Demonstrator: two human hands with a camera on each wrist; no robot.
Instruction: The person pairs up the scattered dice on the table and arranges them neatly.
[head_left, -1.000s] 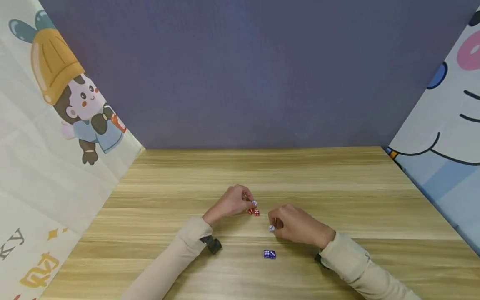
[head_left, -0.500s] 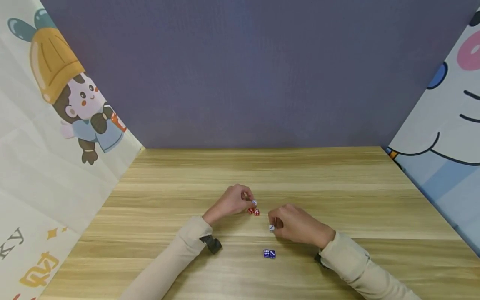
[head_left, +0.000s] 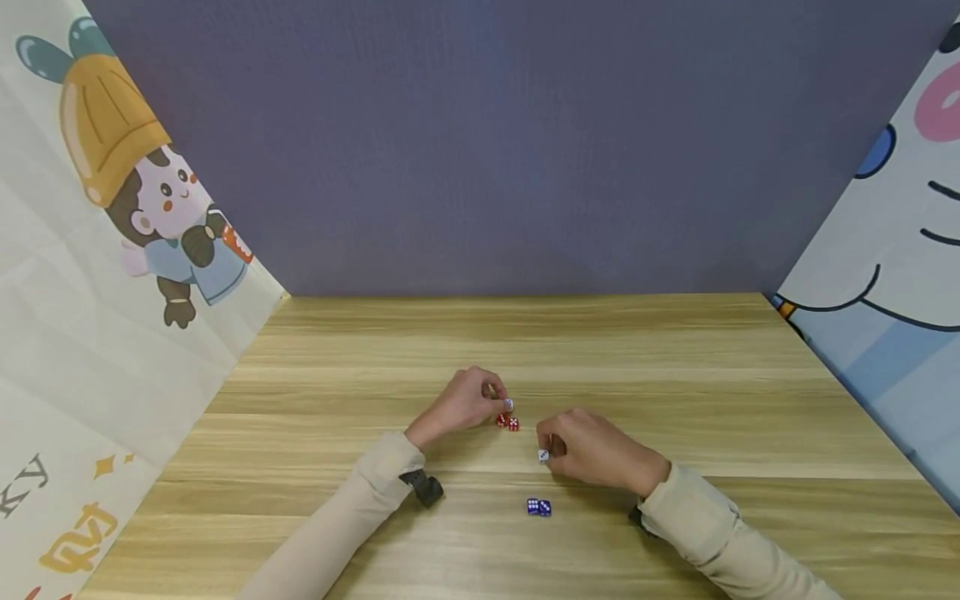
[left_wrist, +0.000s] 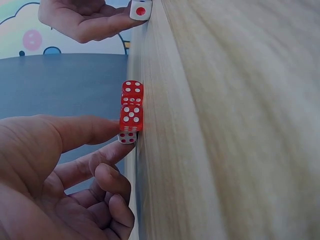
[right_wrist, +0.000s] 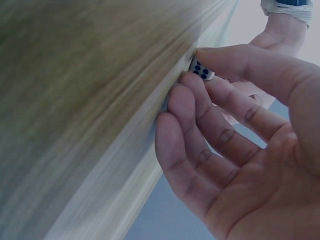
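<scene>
Thumb and index finger of my left hand (head_left: 463,402) pinch a small white die (head_left: 508,405), partly hidden behind a red die (left_wrist: 131,118) in the left wrist view. Two red dice sit side by side right at those fingertips; the head view shows one red die (head_left: 513,425) with its five face up. To the right and nearer, my right hand (head_left: 588,447) pinches another white die (head_left: 543,456) close to the table. Dark pips mark the side of this white die (right_wrist: 201,70) in the right wrist view, where the other fingers lie curled beside it.
Two blue dice (head_left: 539,507) lie together on the wooden table (head_left: 360,358), nearer than both hands. A dark grey panel (head_left: 525,167) rises behind the table. Printed sheets (head_left: 67,333) with cartoon figures flank it on both sides.
</scene>
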